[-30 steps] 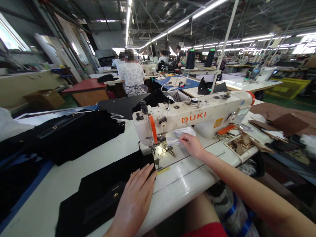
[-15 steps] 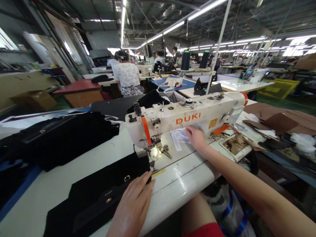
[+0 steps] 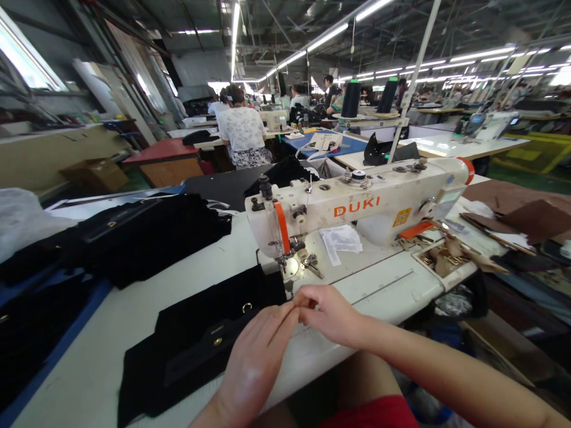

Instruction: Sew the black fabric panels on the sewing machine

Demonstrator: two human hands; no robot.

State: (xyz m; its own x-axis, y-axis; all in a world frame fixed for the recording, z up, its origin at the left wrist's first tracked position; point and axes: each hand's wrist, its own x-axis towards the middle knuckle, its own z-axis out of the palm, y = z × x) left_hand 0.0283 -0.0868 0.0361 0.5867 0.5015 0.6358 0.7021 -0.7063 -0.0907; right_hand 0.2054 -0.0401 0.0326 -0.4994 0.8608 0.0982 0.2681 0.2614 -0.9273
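Note:
A black fabric panel point(image 3: 196, 315) with gold-coloured metal fittings lies on the pale machine bed, left of the needle area. My left hand point(image 3: 261, 345) rests over its right edge, fingers pressed together at the border. My right hand point(image 3: 328, 312) is closed in a pinch, its fingertips meeting those of my left hand; whatever sits between them is hidden. Just behind the hands stands a white sewing machine point(image 3: 357, 205) marked DUKI, its presser foot area close to the panel's far right corner. White printed slips point(image 3: 341, 242) lie under the machine's arm.
Black fabric pieces point(image 3: 169, 238) are piled at the left. A tray point(image 3: 441, 264) of metal fittings and tan scraps is set in the bed at the right, near brown sheets point(image 3: 530, 214). A thread stand pole point(image 3: 413, 83) rises behind the machine. A seated person point(image 3: 242, 128) is further back.
My right hand has come back from the white slips under the machine arm to my left fingertips. The whole view has shifted slightly; the black panel stays beside the needle area.

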